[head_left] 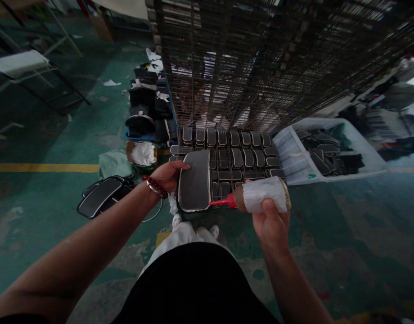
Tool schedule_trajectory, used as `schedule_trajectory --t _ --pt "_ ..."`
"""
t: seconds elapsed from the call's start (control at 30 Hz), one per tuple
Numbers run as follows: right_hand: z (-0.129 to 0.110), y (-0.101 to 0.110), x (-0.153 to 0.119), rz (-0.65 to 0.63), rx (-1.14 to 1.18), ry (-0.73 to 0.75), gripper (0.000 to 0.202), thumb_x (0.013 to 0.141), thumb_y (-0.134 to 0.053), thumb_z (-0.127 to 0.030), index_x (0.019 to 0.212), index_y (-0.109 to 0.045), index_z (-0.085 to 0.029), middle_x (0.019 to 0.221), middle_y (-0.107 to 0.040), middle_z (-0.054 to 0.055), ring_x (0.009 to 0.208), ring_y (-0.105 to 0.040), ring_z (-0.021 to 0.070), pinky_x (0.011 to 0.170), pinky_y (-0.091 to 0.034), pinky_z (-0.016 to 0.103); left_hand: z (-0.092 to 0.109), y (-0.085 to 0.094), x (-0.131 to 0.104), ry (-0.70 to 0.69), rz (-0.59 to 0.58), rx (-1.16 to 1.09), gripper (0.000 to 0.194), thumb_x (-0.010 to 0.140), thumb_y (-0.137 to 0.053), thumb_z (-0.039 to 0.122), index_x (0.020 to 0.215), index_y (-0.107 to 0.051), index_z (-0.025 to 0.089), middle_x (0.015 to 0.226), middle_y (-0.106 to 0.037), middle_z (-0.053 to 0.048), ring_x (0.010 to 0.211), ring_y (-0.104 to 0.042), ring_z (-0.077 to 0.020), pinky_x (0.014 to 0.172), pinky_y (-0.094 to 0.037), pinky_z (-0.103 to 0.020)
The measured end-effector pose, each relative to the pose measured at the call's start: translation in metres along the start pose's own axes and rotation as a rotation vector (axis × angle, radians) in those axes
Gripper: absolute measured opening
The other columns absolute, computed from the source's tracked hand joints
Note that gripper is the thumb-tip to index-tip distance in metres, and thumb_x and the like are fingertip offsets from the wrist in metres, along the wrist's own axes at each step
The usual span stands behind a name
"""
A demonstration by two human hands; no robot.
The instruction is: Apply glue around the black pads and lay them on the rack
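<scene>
My left hand (169,175) grips the left edge of a dark grey rounded panel (194,182) with a pale rim, thumb on its face. In my right hand (271,220) lies a squeeze bottle (264,195) wrapped in white, its fingers closed around the body. The bottle's red nozzle (223,201) points left, and its tip meets or nearly meets the panel's lower right edge. Below and behind the panel, similar smaller pieces (239,157) lie in rows on a wire rack.
A tall stack of wire racks (234,67) rises ahead. To the right stands a white bin (296,157) of dark pieces. Dark bundles (142,103) are piled at the left, near a green bag (115,163) and loose black panels (104,195) on the floor.
</scene>
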State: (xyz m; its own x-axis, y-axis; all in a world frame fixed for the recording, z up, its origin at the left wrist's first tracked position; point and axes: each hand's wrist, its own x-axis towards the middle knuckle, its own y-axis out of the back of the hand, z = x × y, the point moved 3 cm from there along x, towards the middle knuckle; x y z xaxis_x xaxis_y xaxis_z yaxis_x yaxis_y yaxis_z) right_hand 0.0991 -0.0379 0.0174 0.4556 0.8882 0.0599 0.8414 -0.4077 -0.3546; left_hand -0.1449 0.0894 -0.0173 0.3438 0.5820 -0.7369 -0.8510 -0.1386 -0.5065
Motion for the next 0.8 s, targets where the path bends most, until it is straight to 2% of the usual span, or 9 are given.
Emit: schedule_trajectory --t 0.13,0.33,0.4,0.5,0.57,0.63,0.7,0.8 --pt "0.002 0.005 0.004 0.045 0.037 0.021 0.034 0.078 -0.079 -0.034 0.111 -0.069 -0.030 0.112 -0.073 0.004 0.103 -0.071 0.0242 0.101 -0.054 0.047 -0.001 -0.001 -0.002 0.014 0.019 -0.050 0.032 0.078 -0.055 0.000 0.106 -0.068 0.005 0.075 -0.077 -0.010 0.062 -0.074 -0.0227 0.069 -0.063 -0.034" --pt "0.016 0.006 0.001 0.159 0.062 0.012 0.040 0.078 -0.080 -0.035 0.115 -0.068 -0.029 0.115 -0.073 0.003 0.104 -0.071 0.0231 0.098 -0.057 0.043 -0.008 0.002 0.002 -0.039 0.127 -0.180 0.025 0.078 -0.056 0.000 0.100 -0.067 0.006 0.066 -0.073 -0.009 0.059 -0.073 -0.0236 0.064 -0.064 -0.035" --pt "0.025 0.003 -0.004 0.198 0.092 -0.081 0.036 0.079 -0.080 -0.038 0.112 -0.069 -0.028 0.108 -0.075 0.003 0.099 -0.072 0.0213 0.090 -0.060 0.038 -0.011 0.002 0.004 -0.053 0.159 -0.224 0.022 0.081 -0.053 -0.001 0.098 -0.065 0.008 0.064 -0.072 -0.007 0.058 -0.072 -0.0221 0.062 -0.064 -0.034" --pt "0.039 -0.002 -0.005 0.184 0.222 -0.411 0.025 0.084 -0.075 -0.045 0.101 -0.070 -0.027 0.097 -0.077 0.001 0.086 -0.073 0.0183 0.069 -0.063 0.030 -0.018 -0.002 0.009 -0.091 0.190 -0.239 0.020 0.086 -0.050 -0.001 0.097 -0.062 0.010 0.067 -0.073 -0.006 0.059 -0.073 -0.0202 0.062 -0.063 -0.032" --pt "0.040 -0.004 0.003 0.194 0.335 -0.544 0.025 0.083 -0.077 -0.047 0.097 -0.070 -0.027 0.094 -0.077 0.000 0.083 -0.074 0.0172 0.060 -0.061 0.026 -0.025 -0.004 0.012 -0.114 0.201 -0.229 0.021 0.086 -0.048 -0.002 0.096 -0.062 0.010 0.069 -0.073 -0.006 0.059 -0.072 -0.0192 0.065 -0.063 -0.032" --pt "0.034 -0.001 0.021 0.250 0.385 -0.483 0.030 0.076 -0.084 -0.044 0.097 -0.070 -0.027 0.094 -0.077 -0.001 0.085 -0.073 0.0171 0.063 -0.062 0.026 -0.032 -0.008 0.014 -0.119 0.183 -0.192 0.023 0.084 -0.048 -0.003 0.095 -0.063 0.010 0.070 -0.073 -0.007 0.058 -0.071 -0.0183 0.067 -0.063 -0.033" --pt "0.027 0.002 0.041 0.279 0.337 -0.335 0.035 0.071 -0.088 -0.040 0.097 -0.070 -0.025 0.092 -0.077 -0.001 0.084 -0.073 0.0177 0.067 -0.063 0.029 -0.039 -0.014 0.015 -0.124 0.124 -0.126 0.025 0.078 -0.049 -0.005 0.093 -0.063 0.010 0.071 -0.073 -0.007 0.059 -0.071 -0.0186 0.066 -0.063 -0.033" --pt "0.024 0.003 0.065 0.218 0.189 -0.193 0.037 0.069 -0.089 -0.038 0.096 -0.070 -0.021 0.083 -0.074 0.000 0.071 -0.070 0.0173 0.054 -0.058 0.027 -0.049 -0.028 0.013 -0.124 0.000 -0.023 0.029 0.070 -0.054 -0.006 0.092 -0.065 0.010 0.079 -0.076 -0.010 0.065 -0.073 -0.0208 0.066 -0.062 -0.033"
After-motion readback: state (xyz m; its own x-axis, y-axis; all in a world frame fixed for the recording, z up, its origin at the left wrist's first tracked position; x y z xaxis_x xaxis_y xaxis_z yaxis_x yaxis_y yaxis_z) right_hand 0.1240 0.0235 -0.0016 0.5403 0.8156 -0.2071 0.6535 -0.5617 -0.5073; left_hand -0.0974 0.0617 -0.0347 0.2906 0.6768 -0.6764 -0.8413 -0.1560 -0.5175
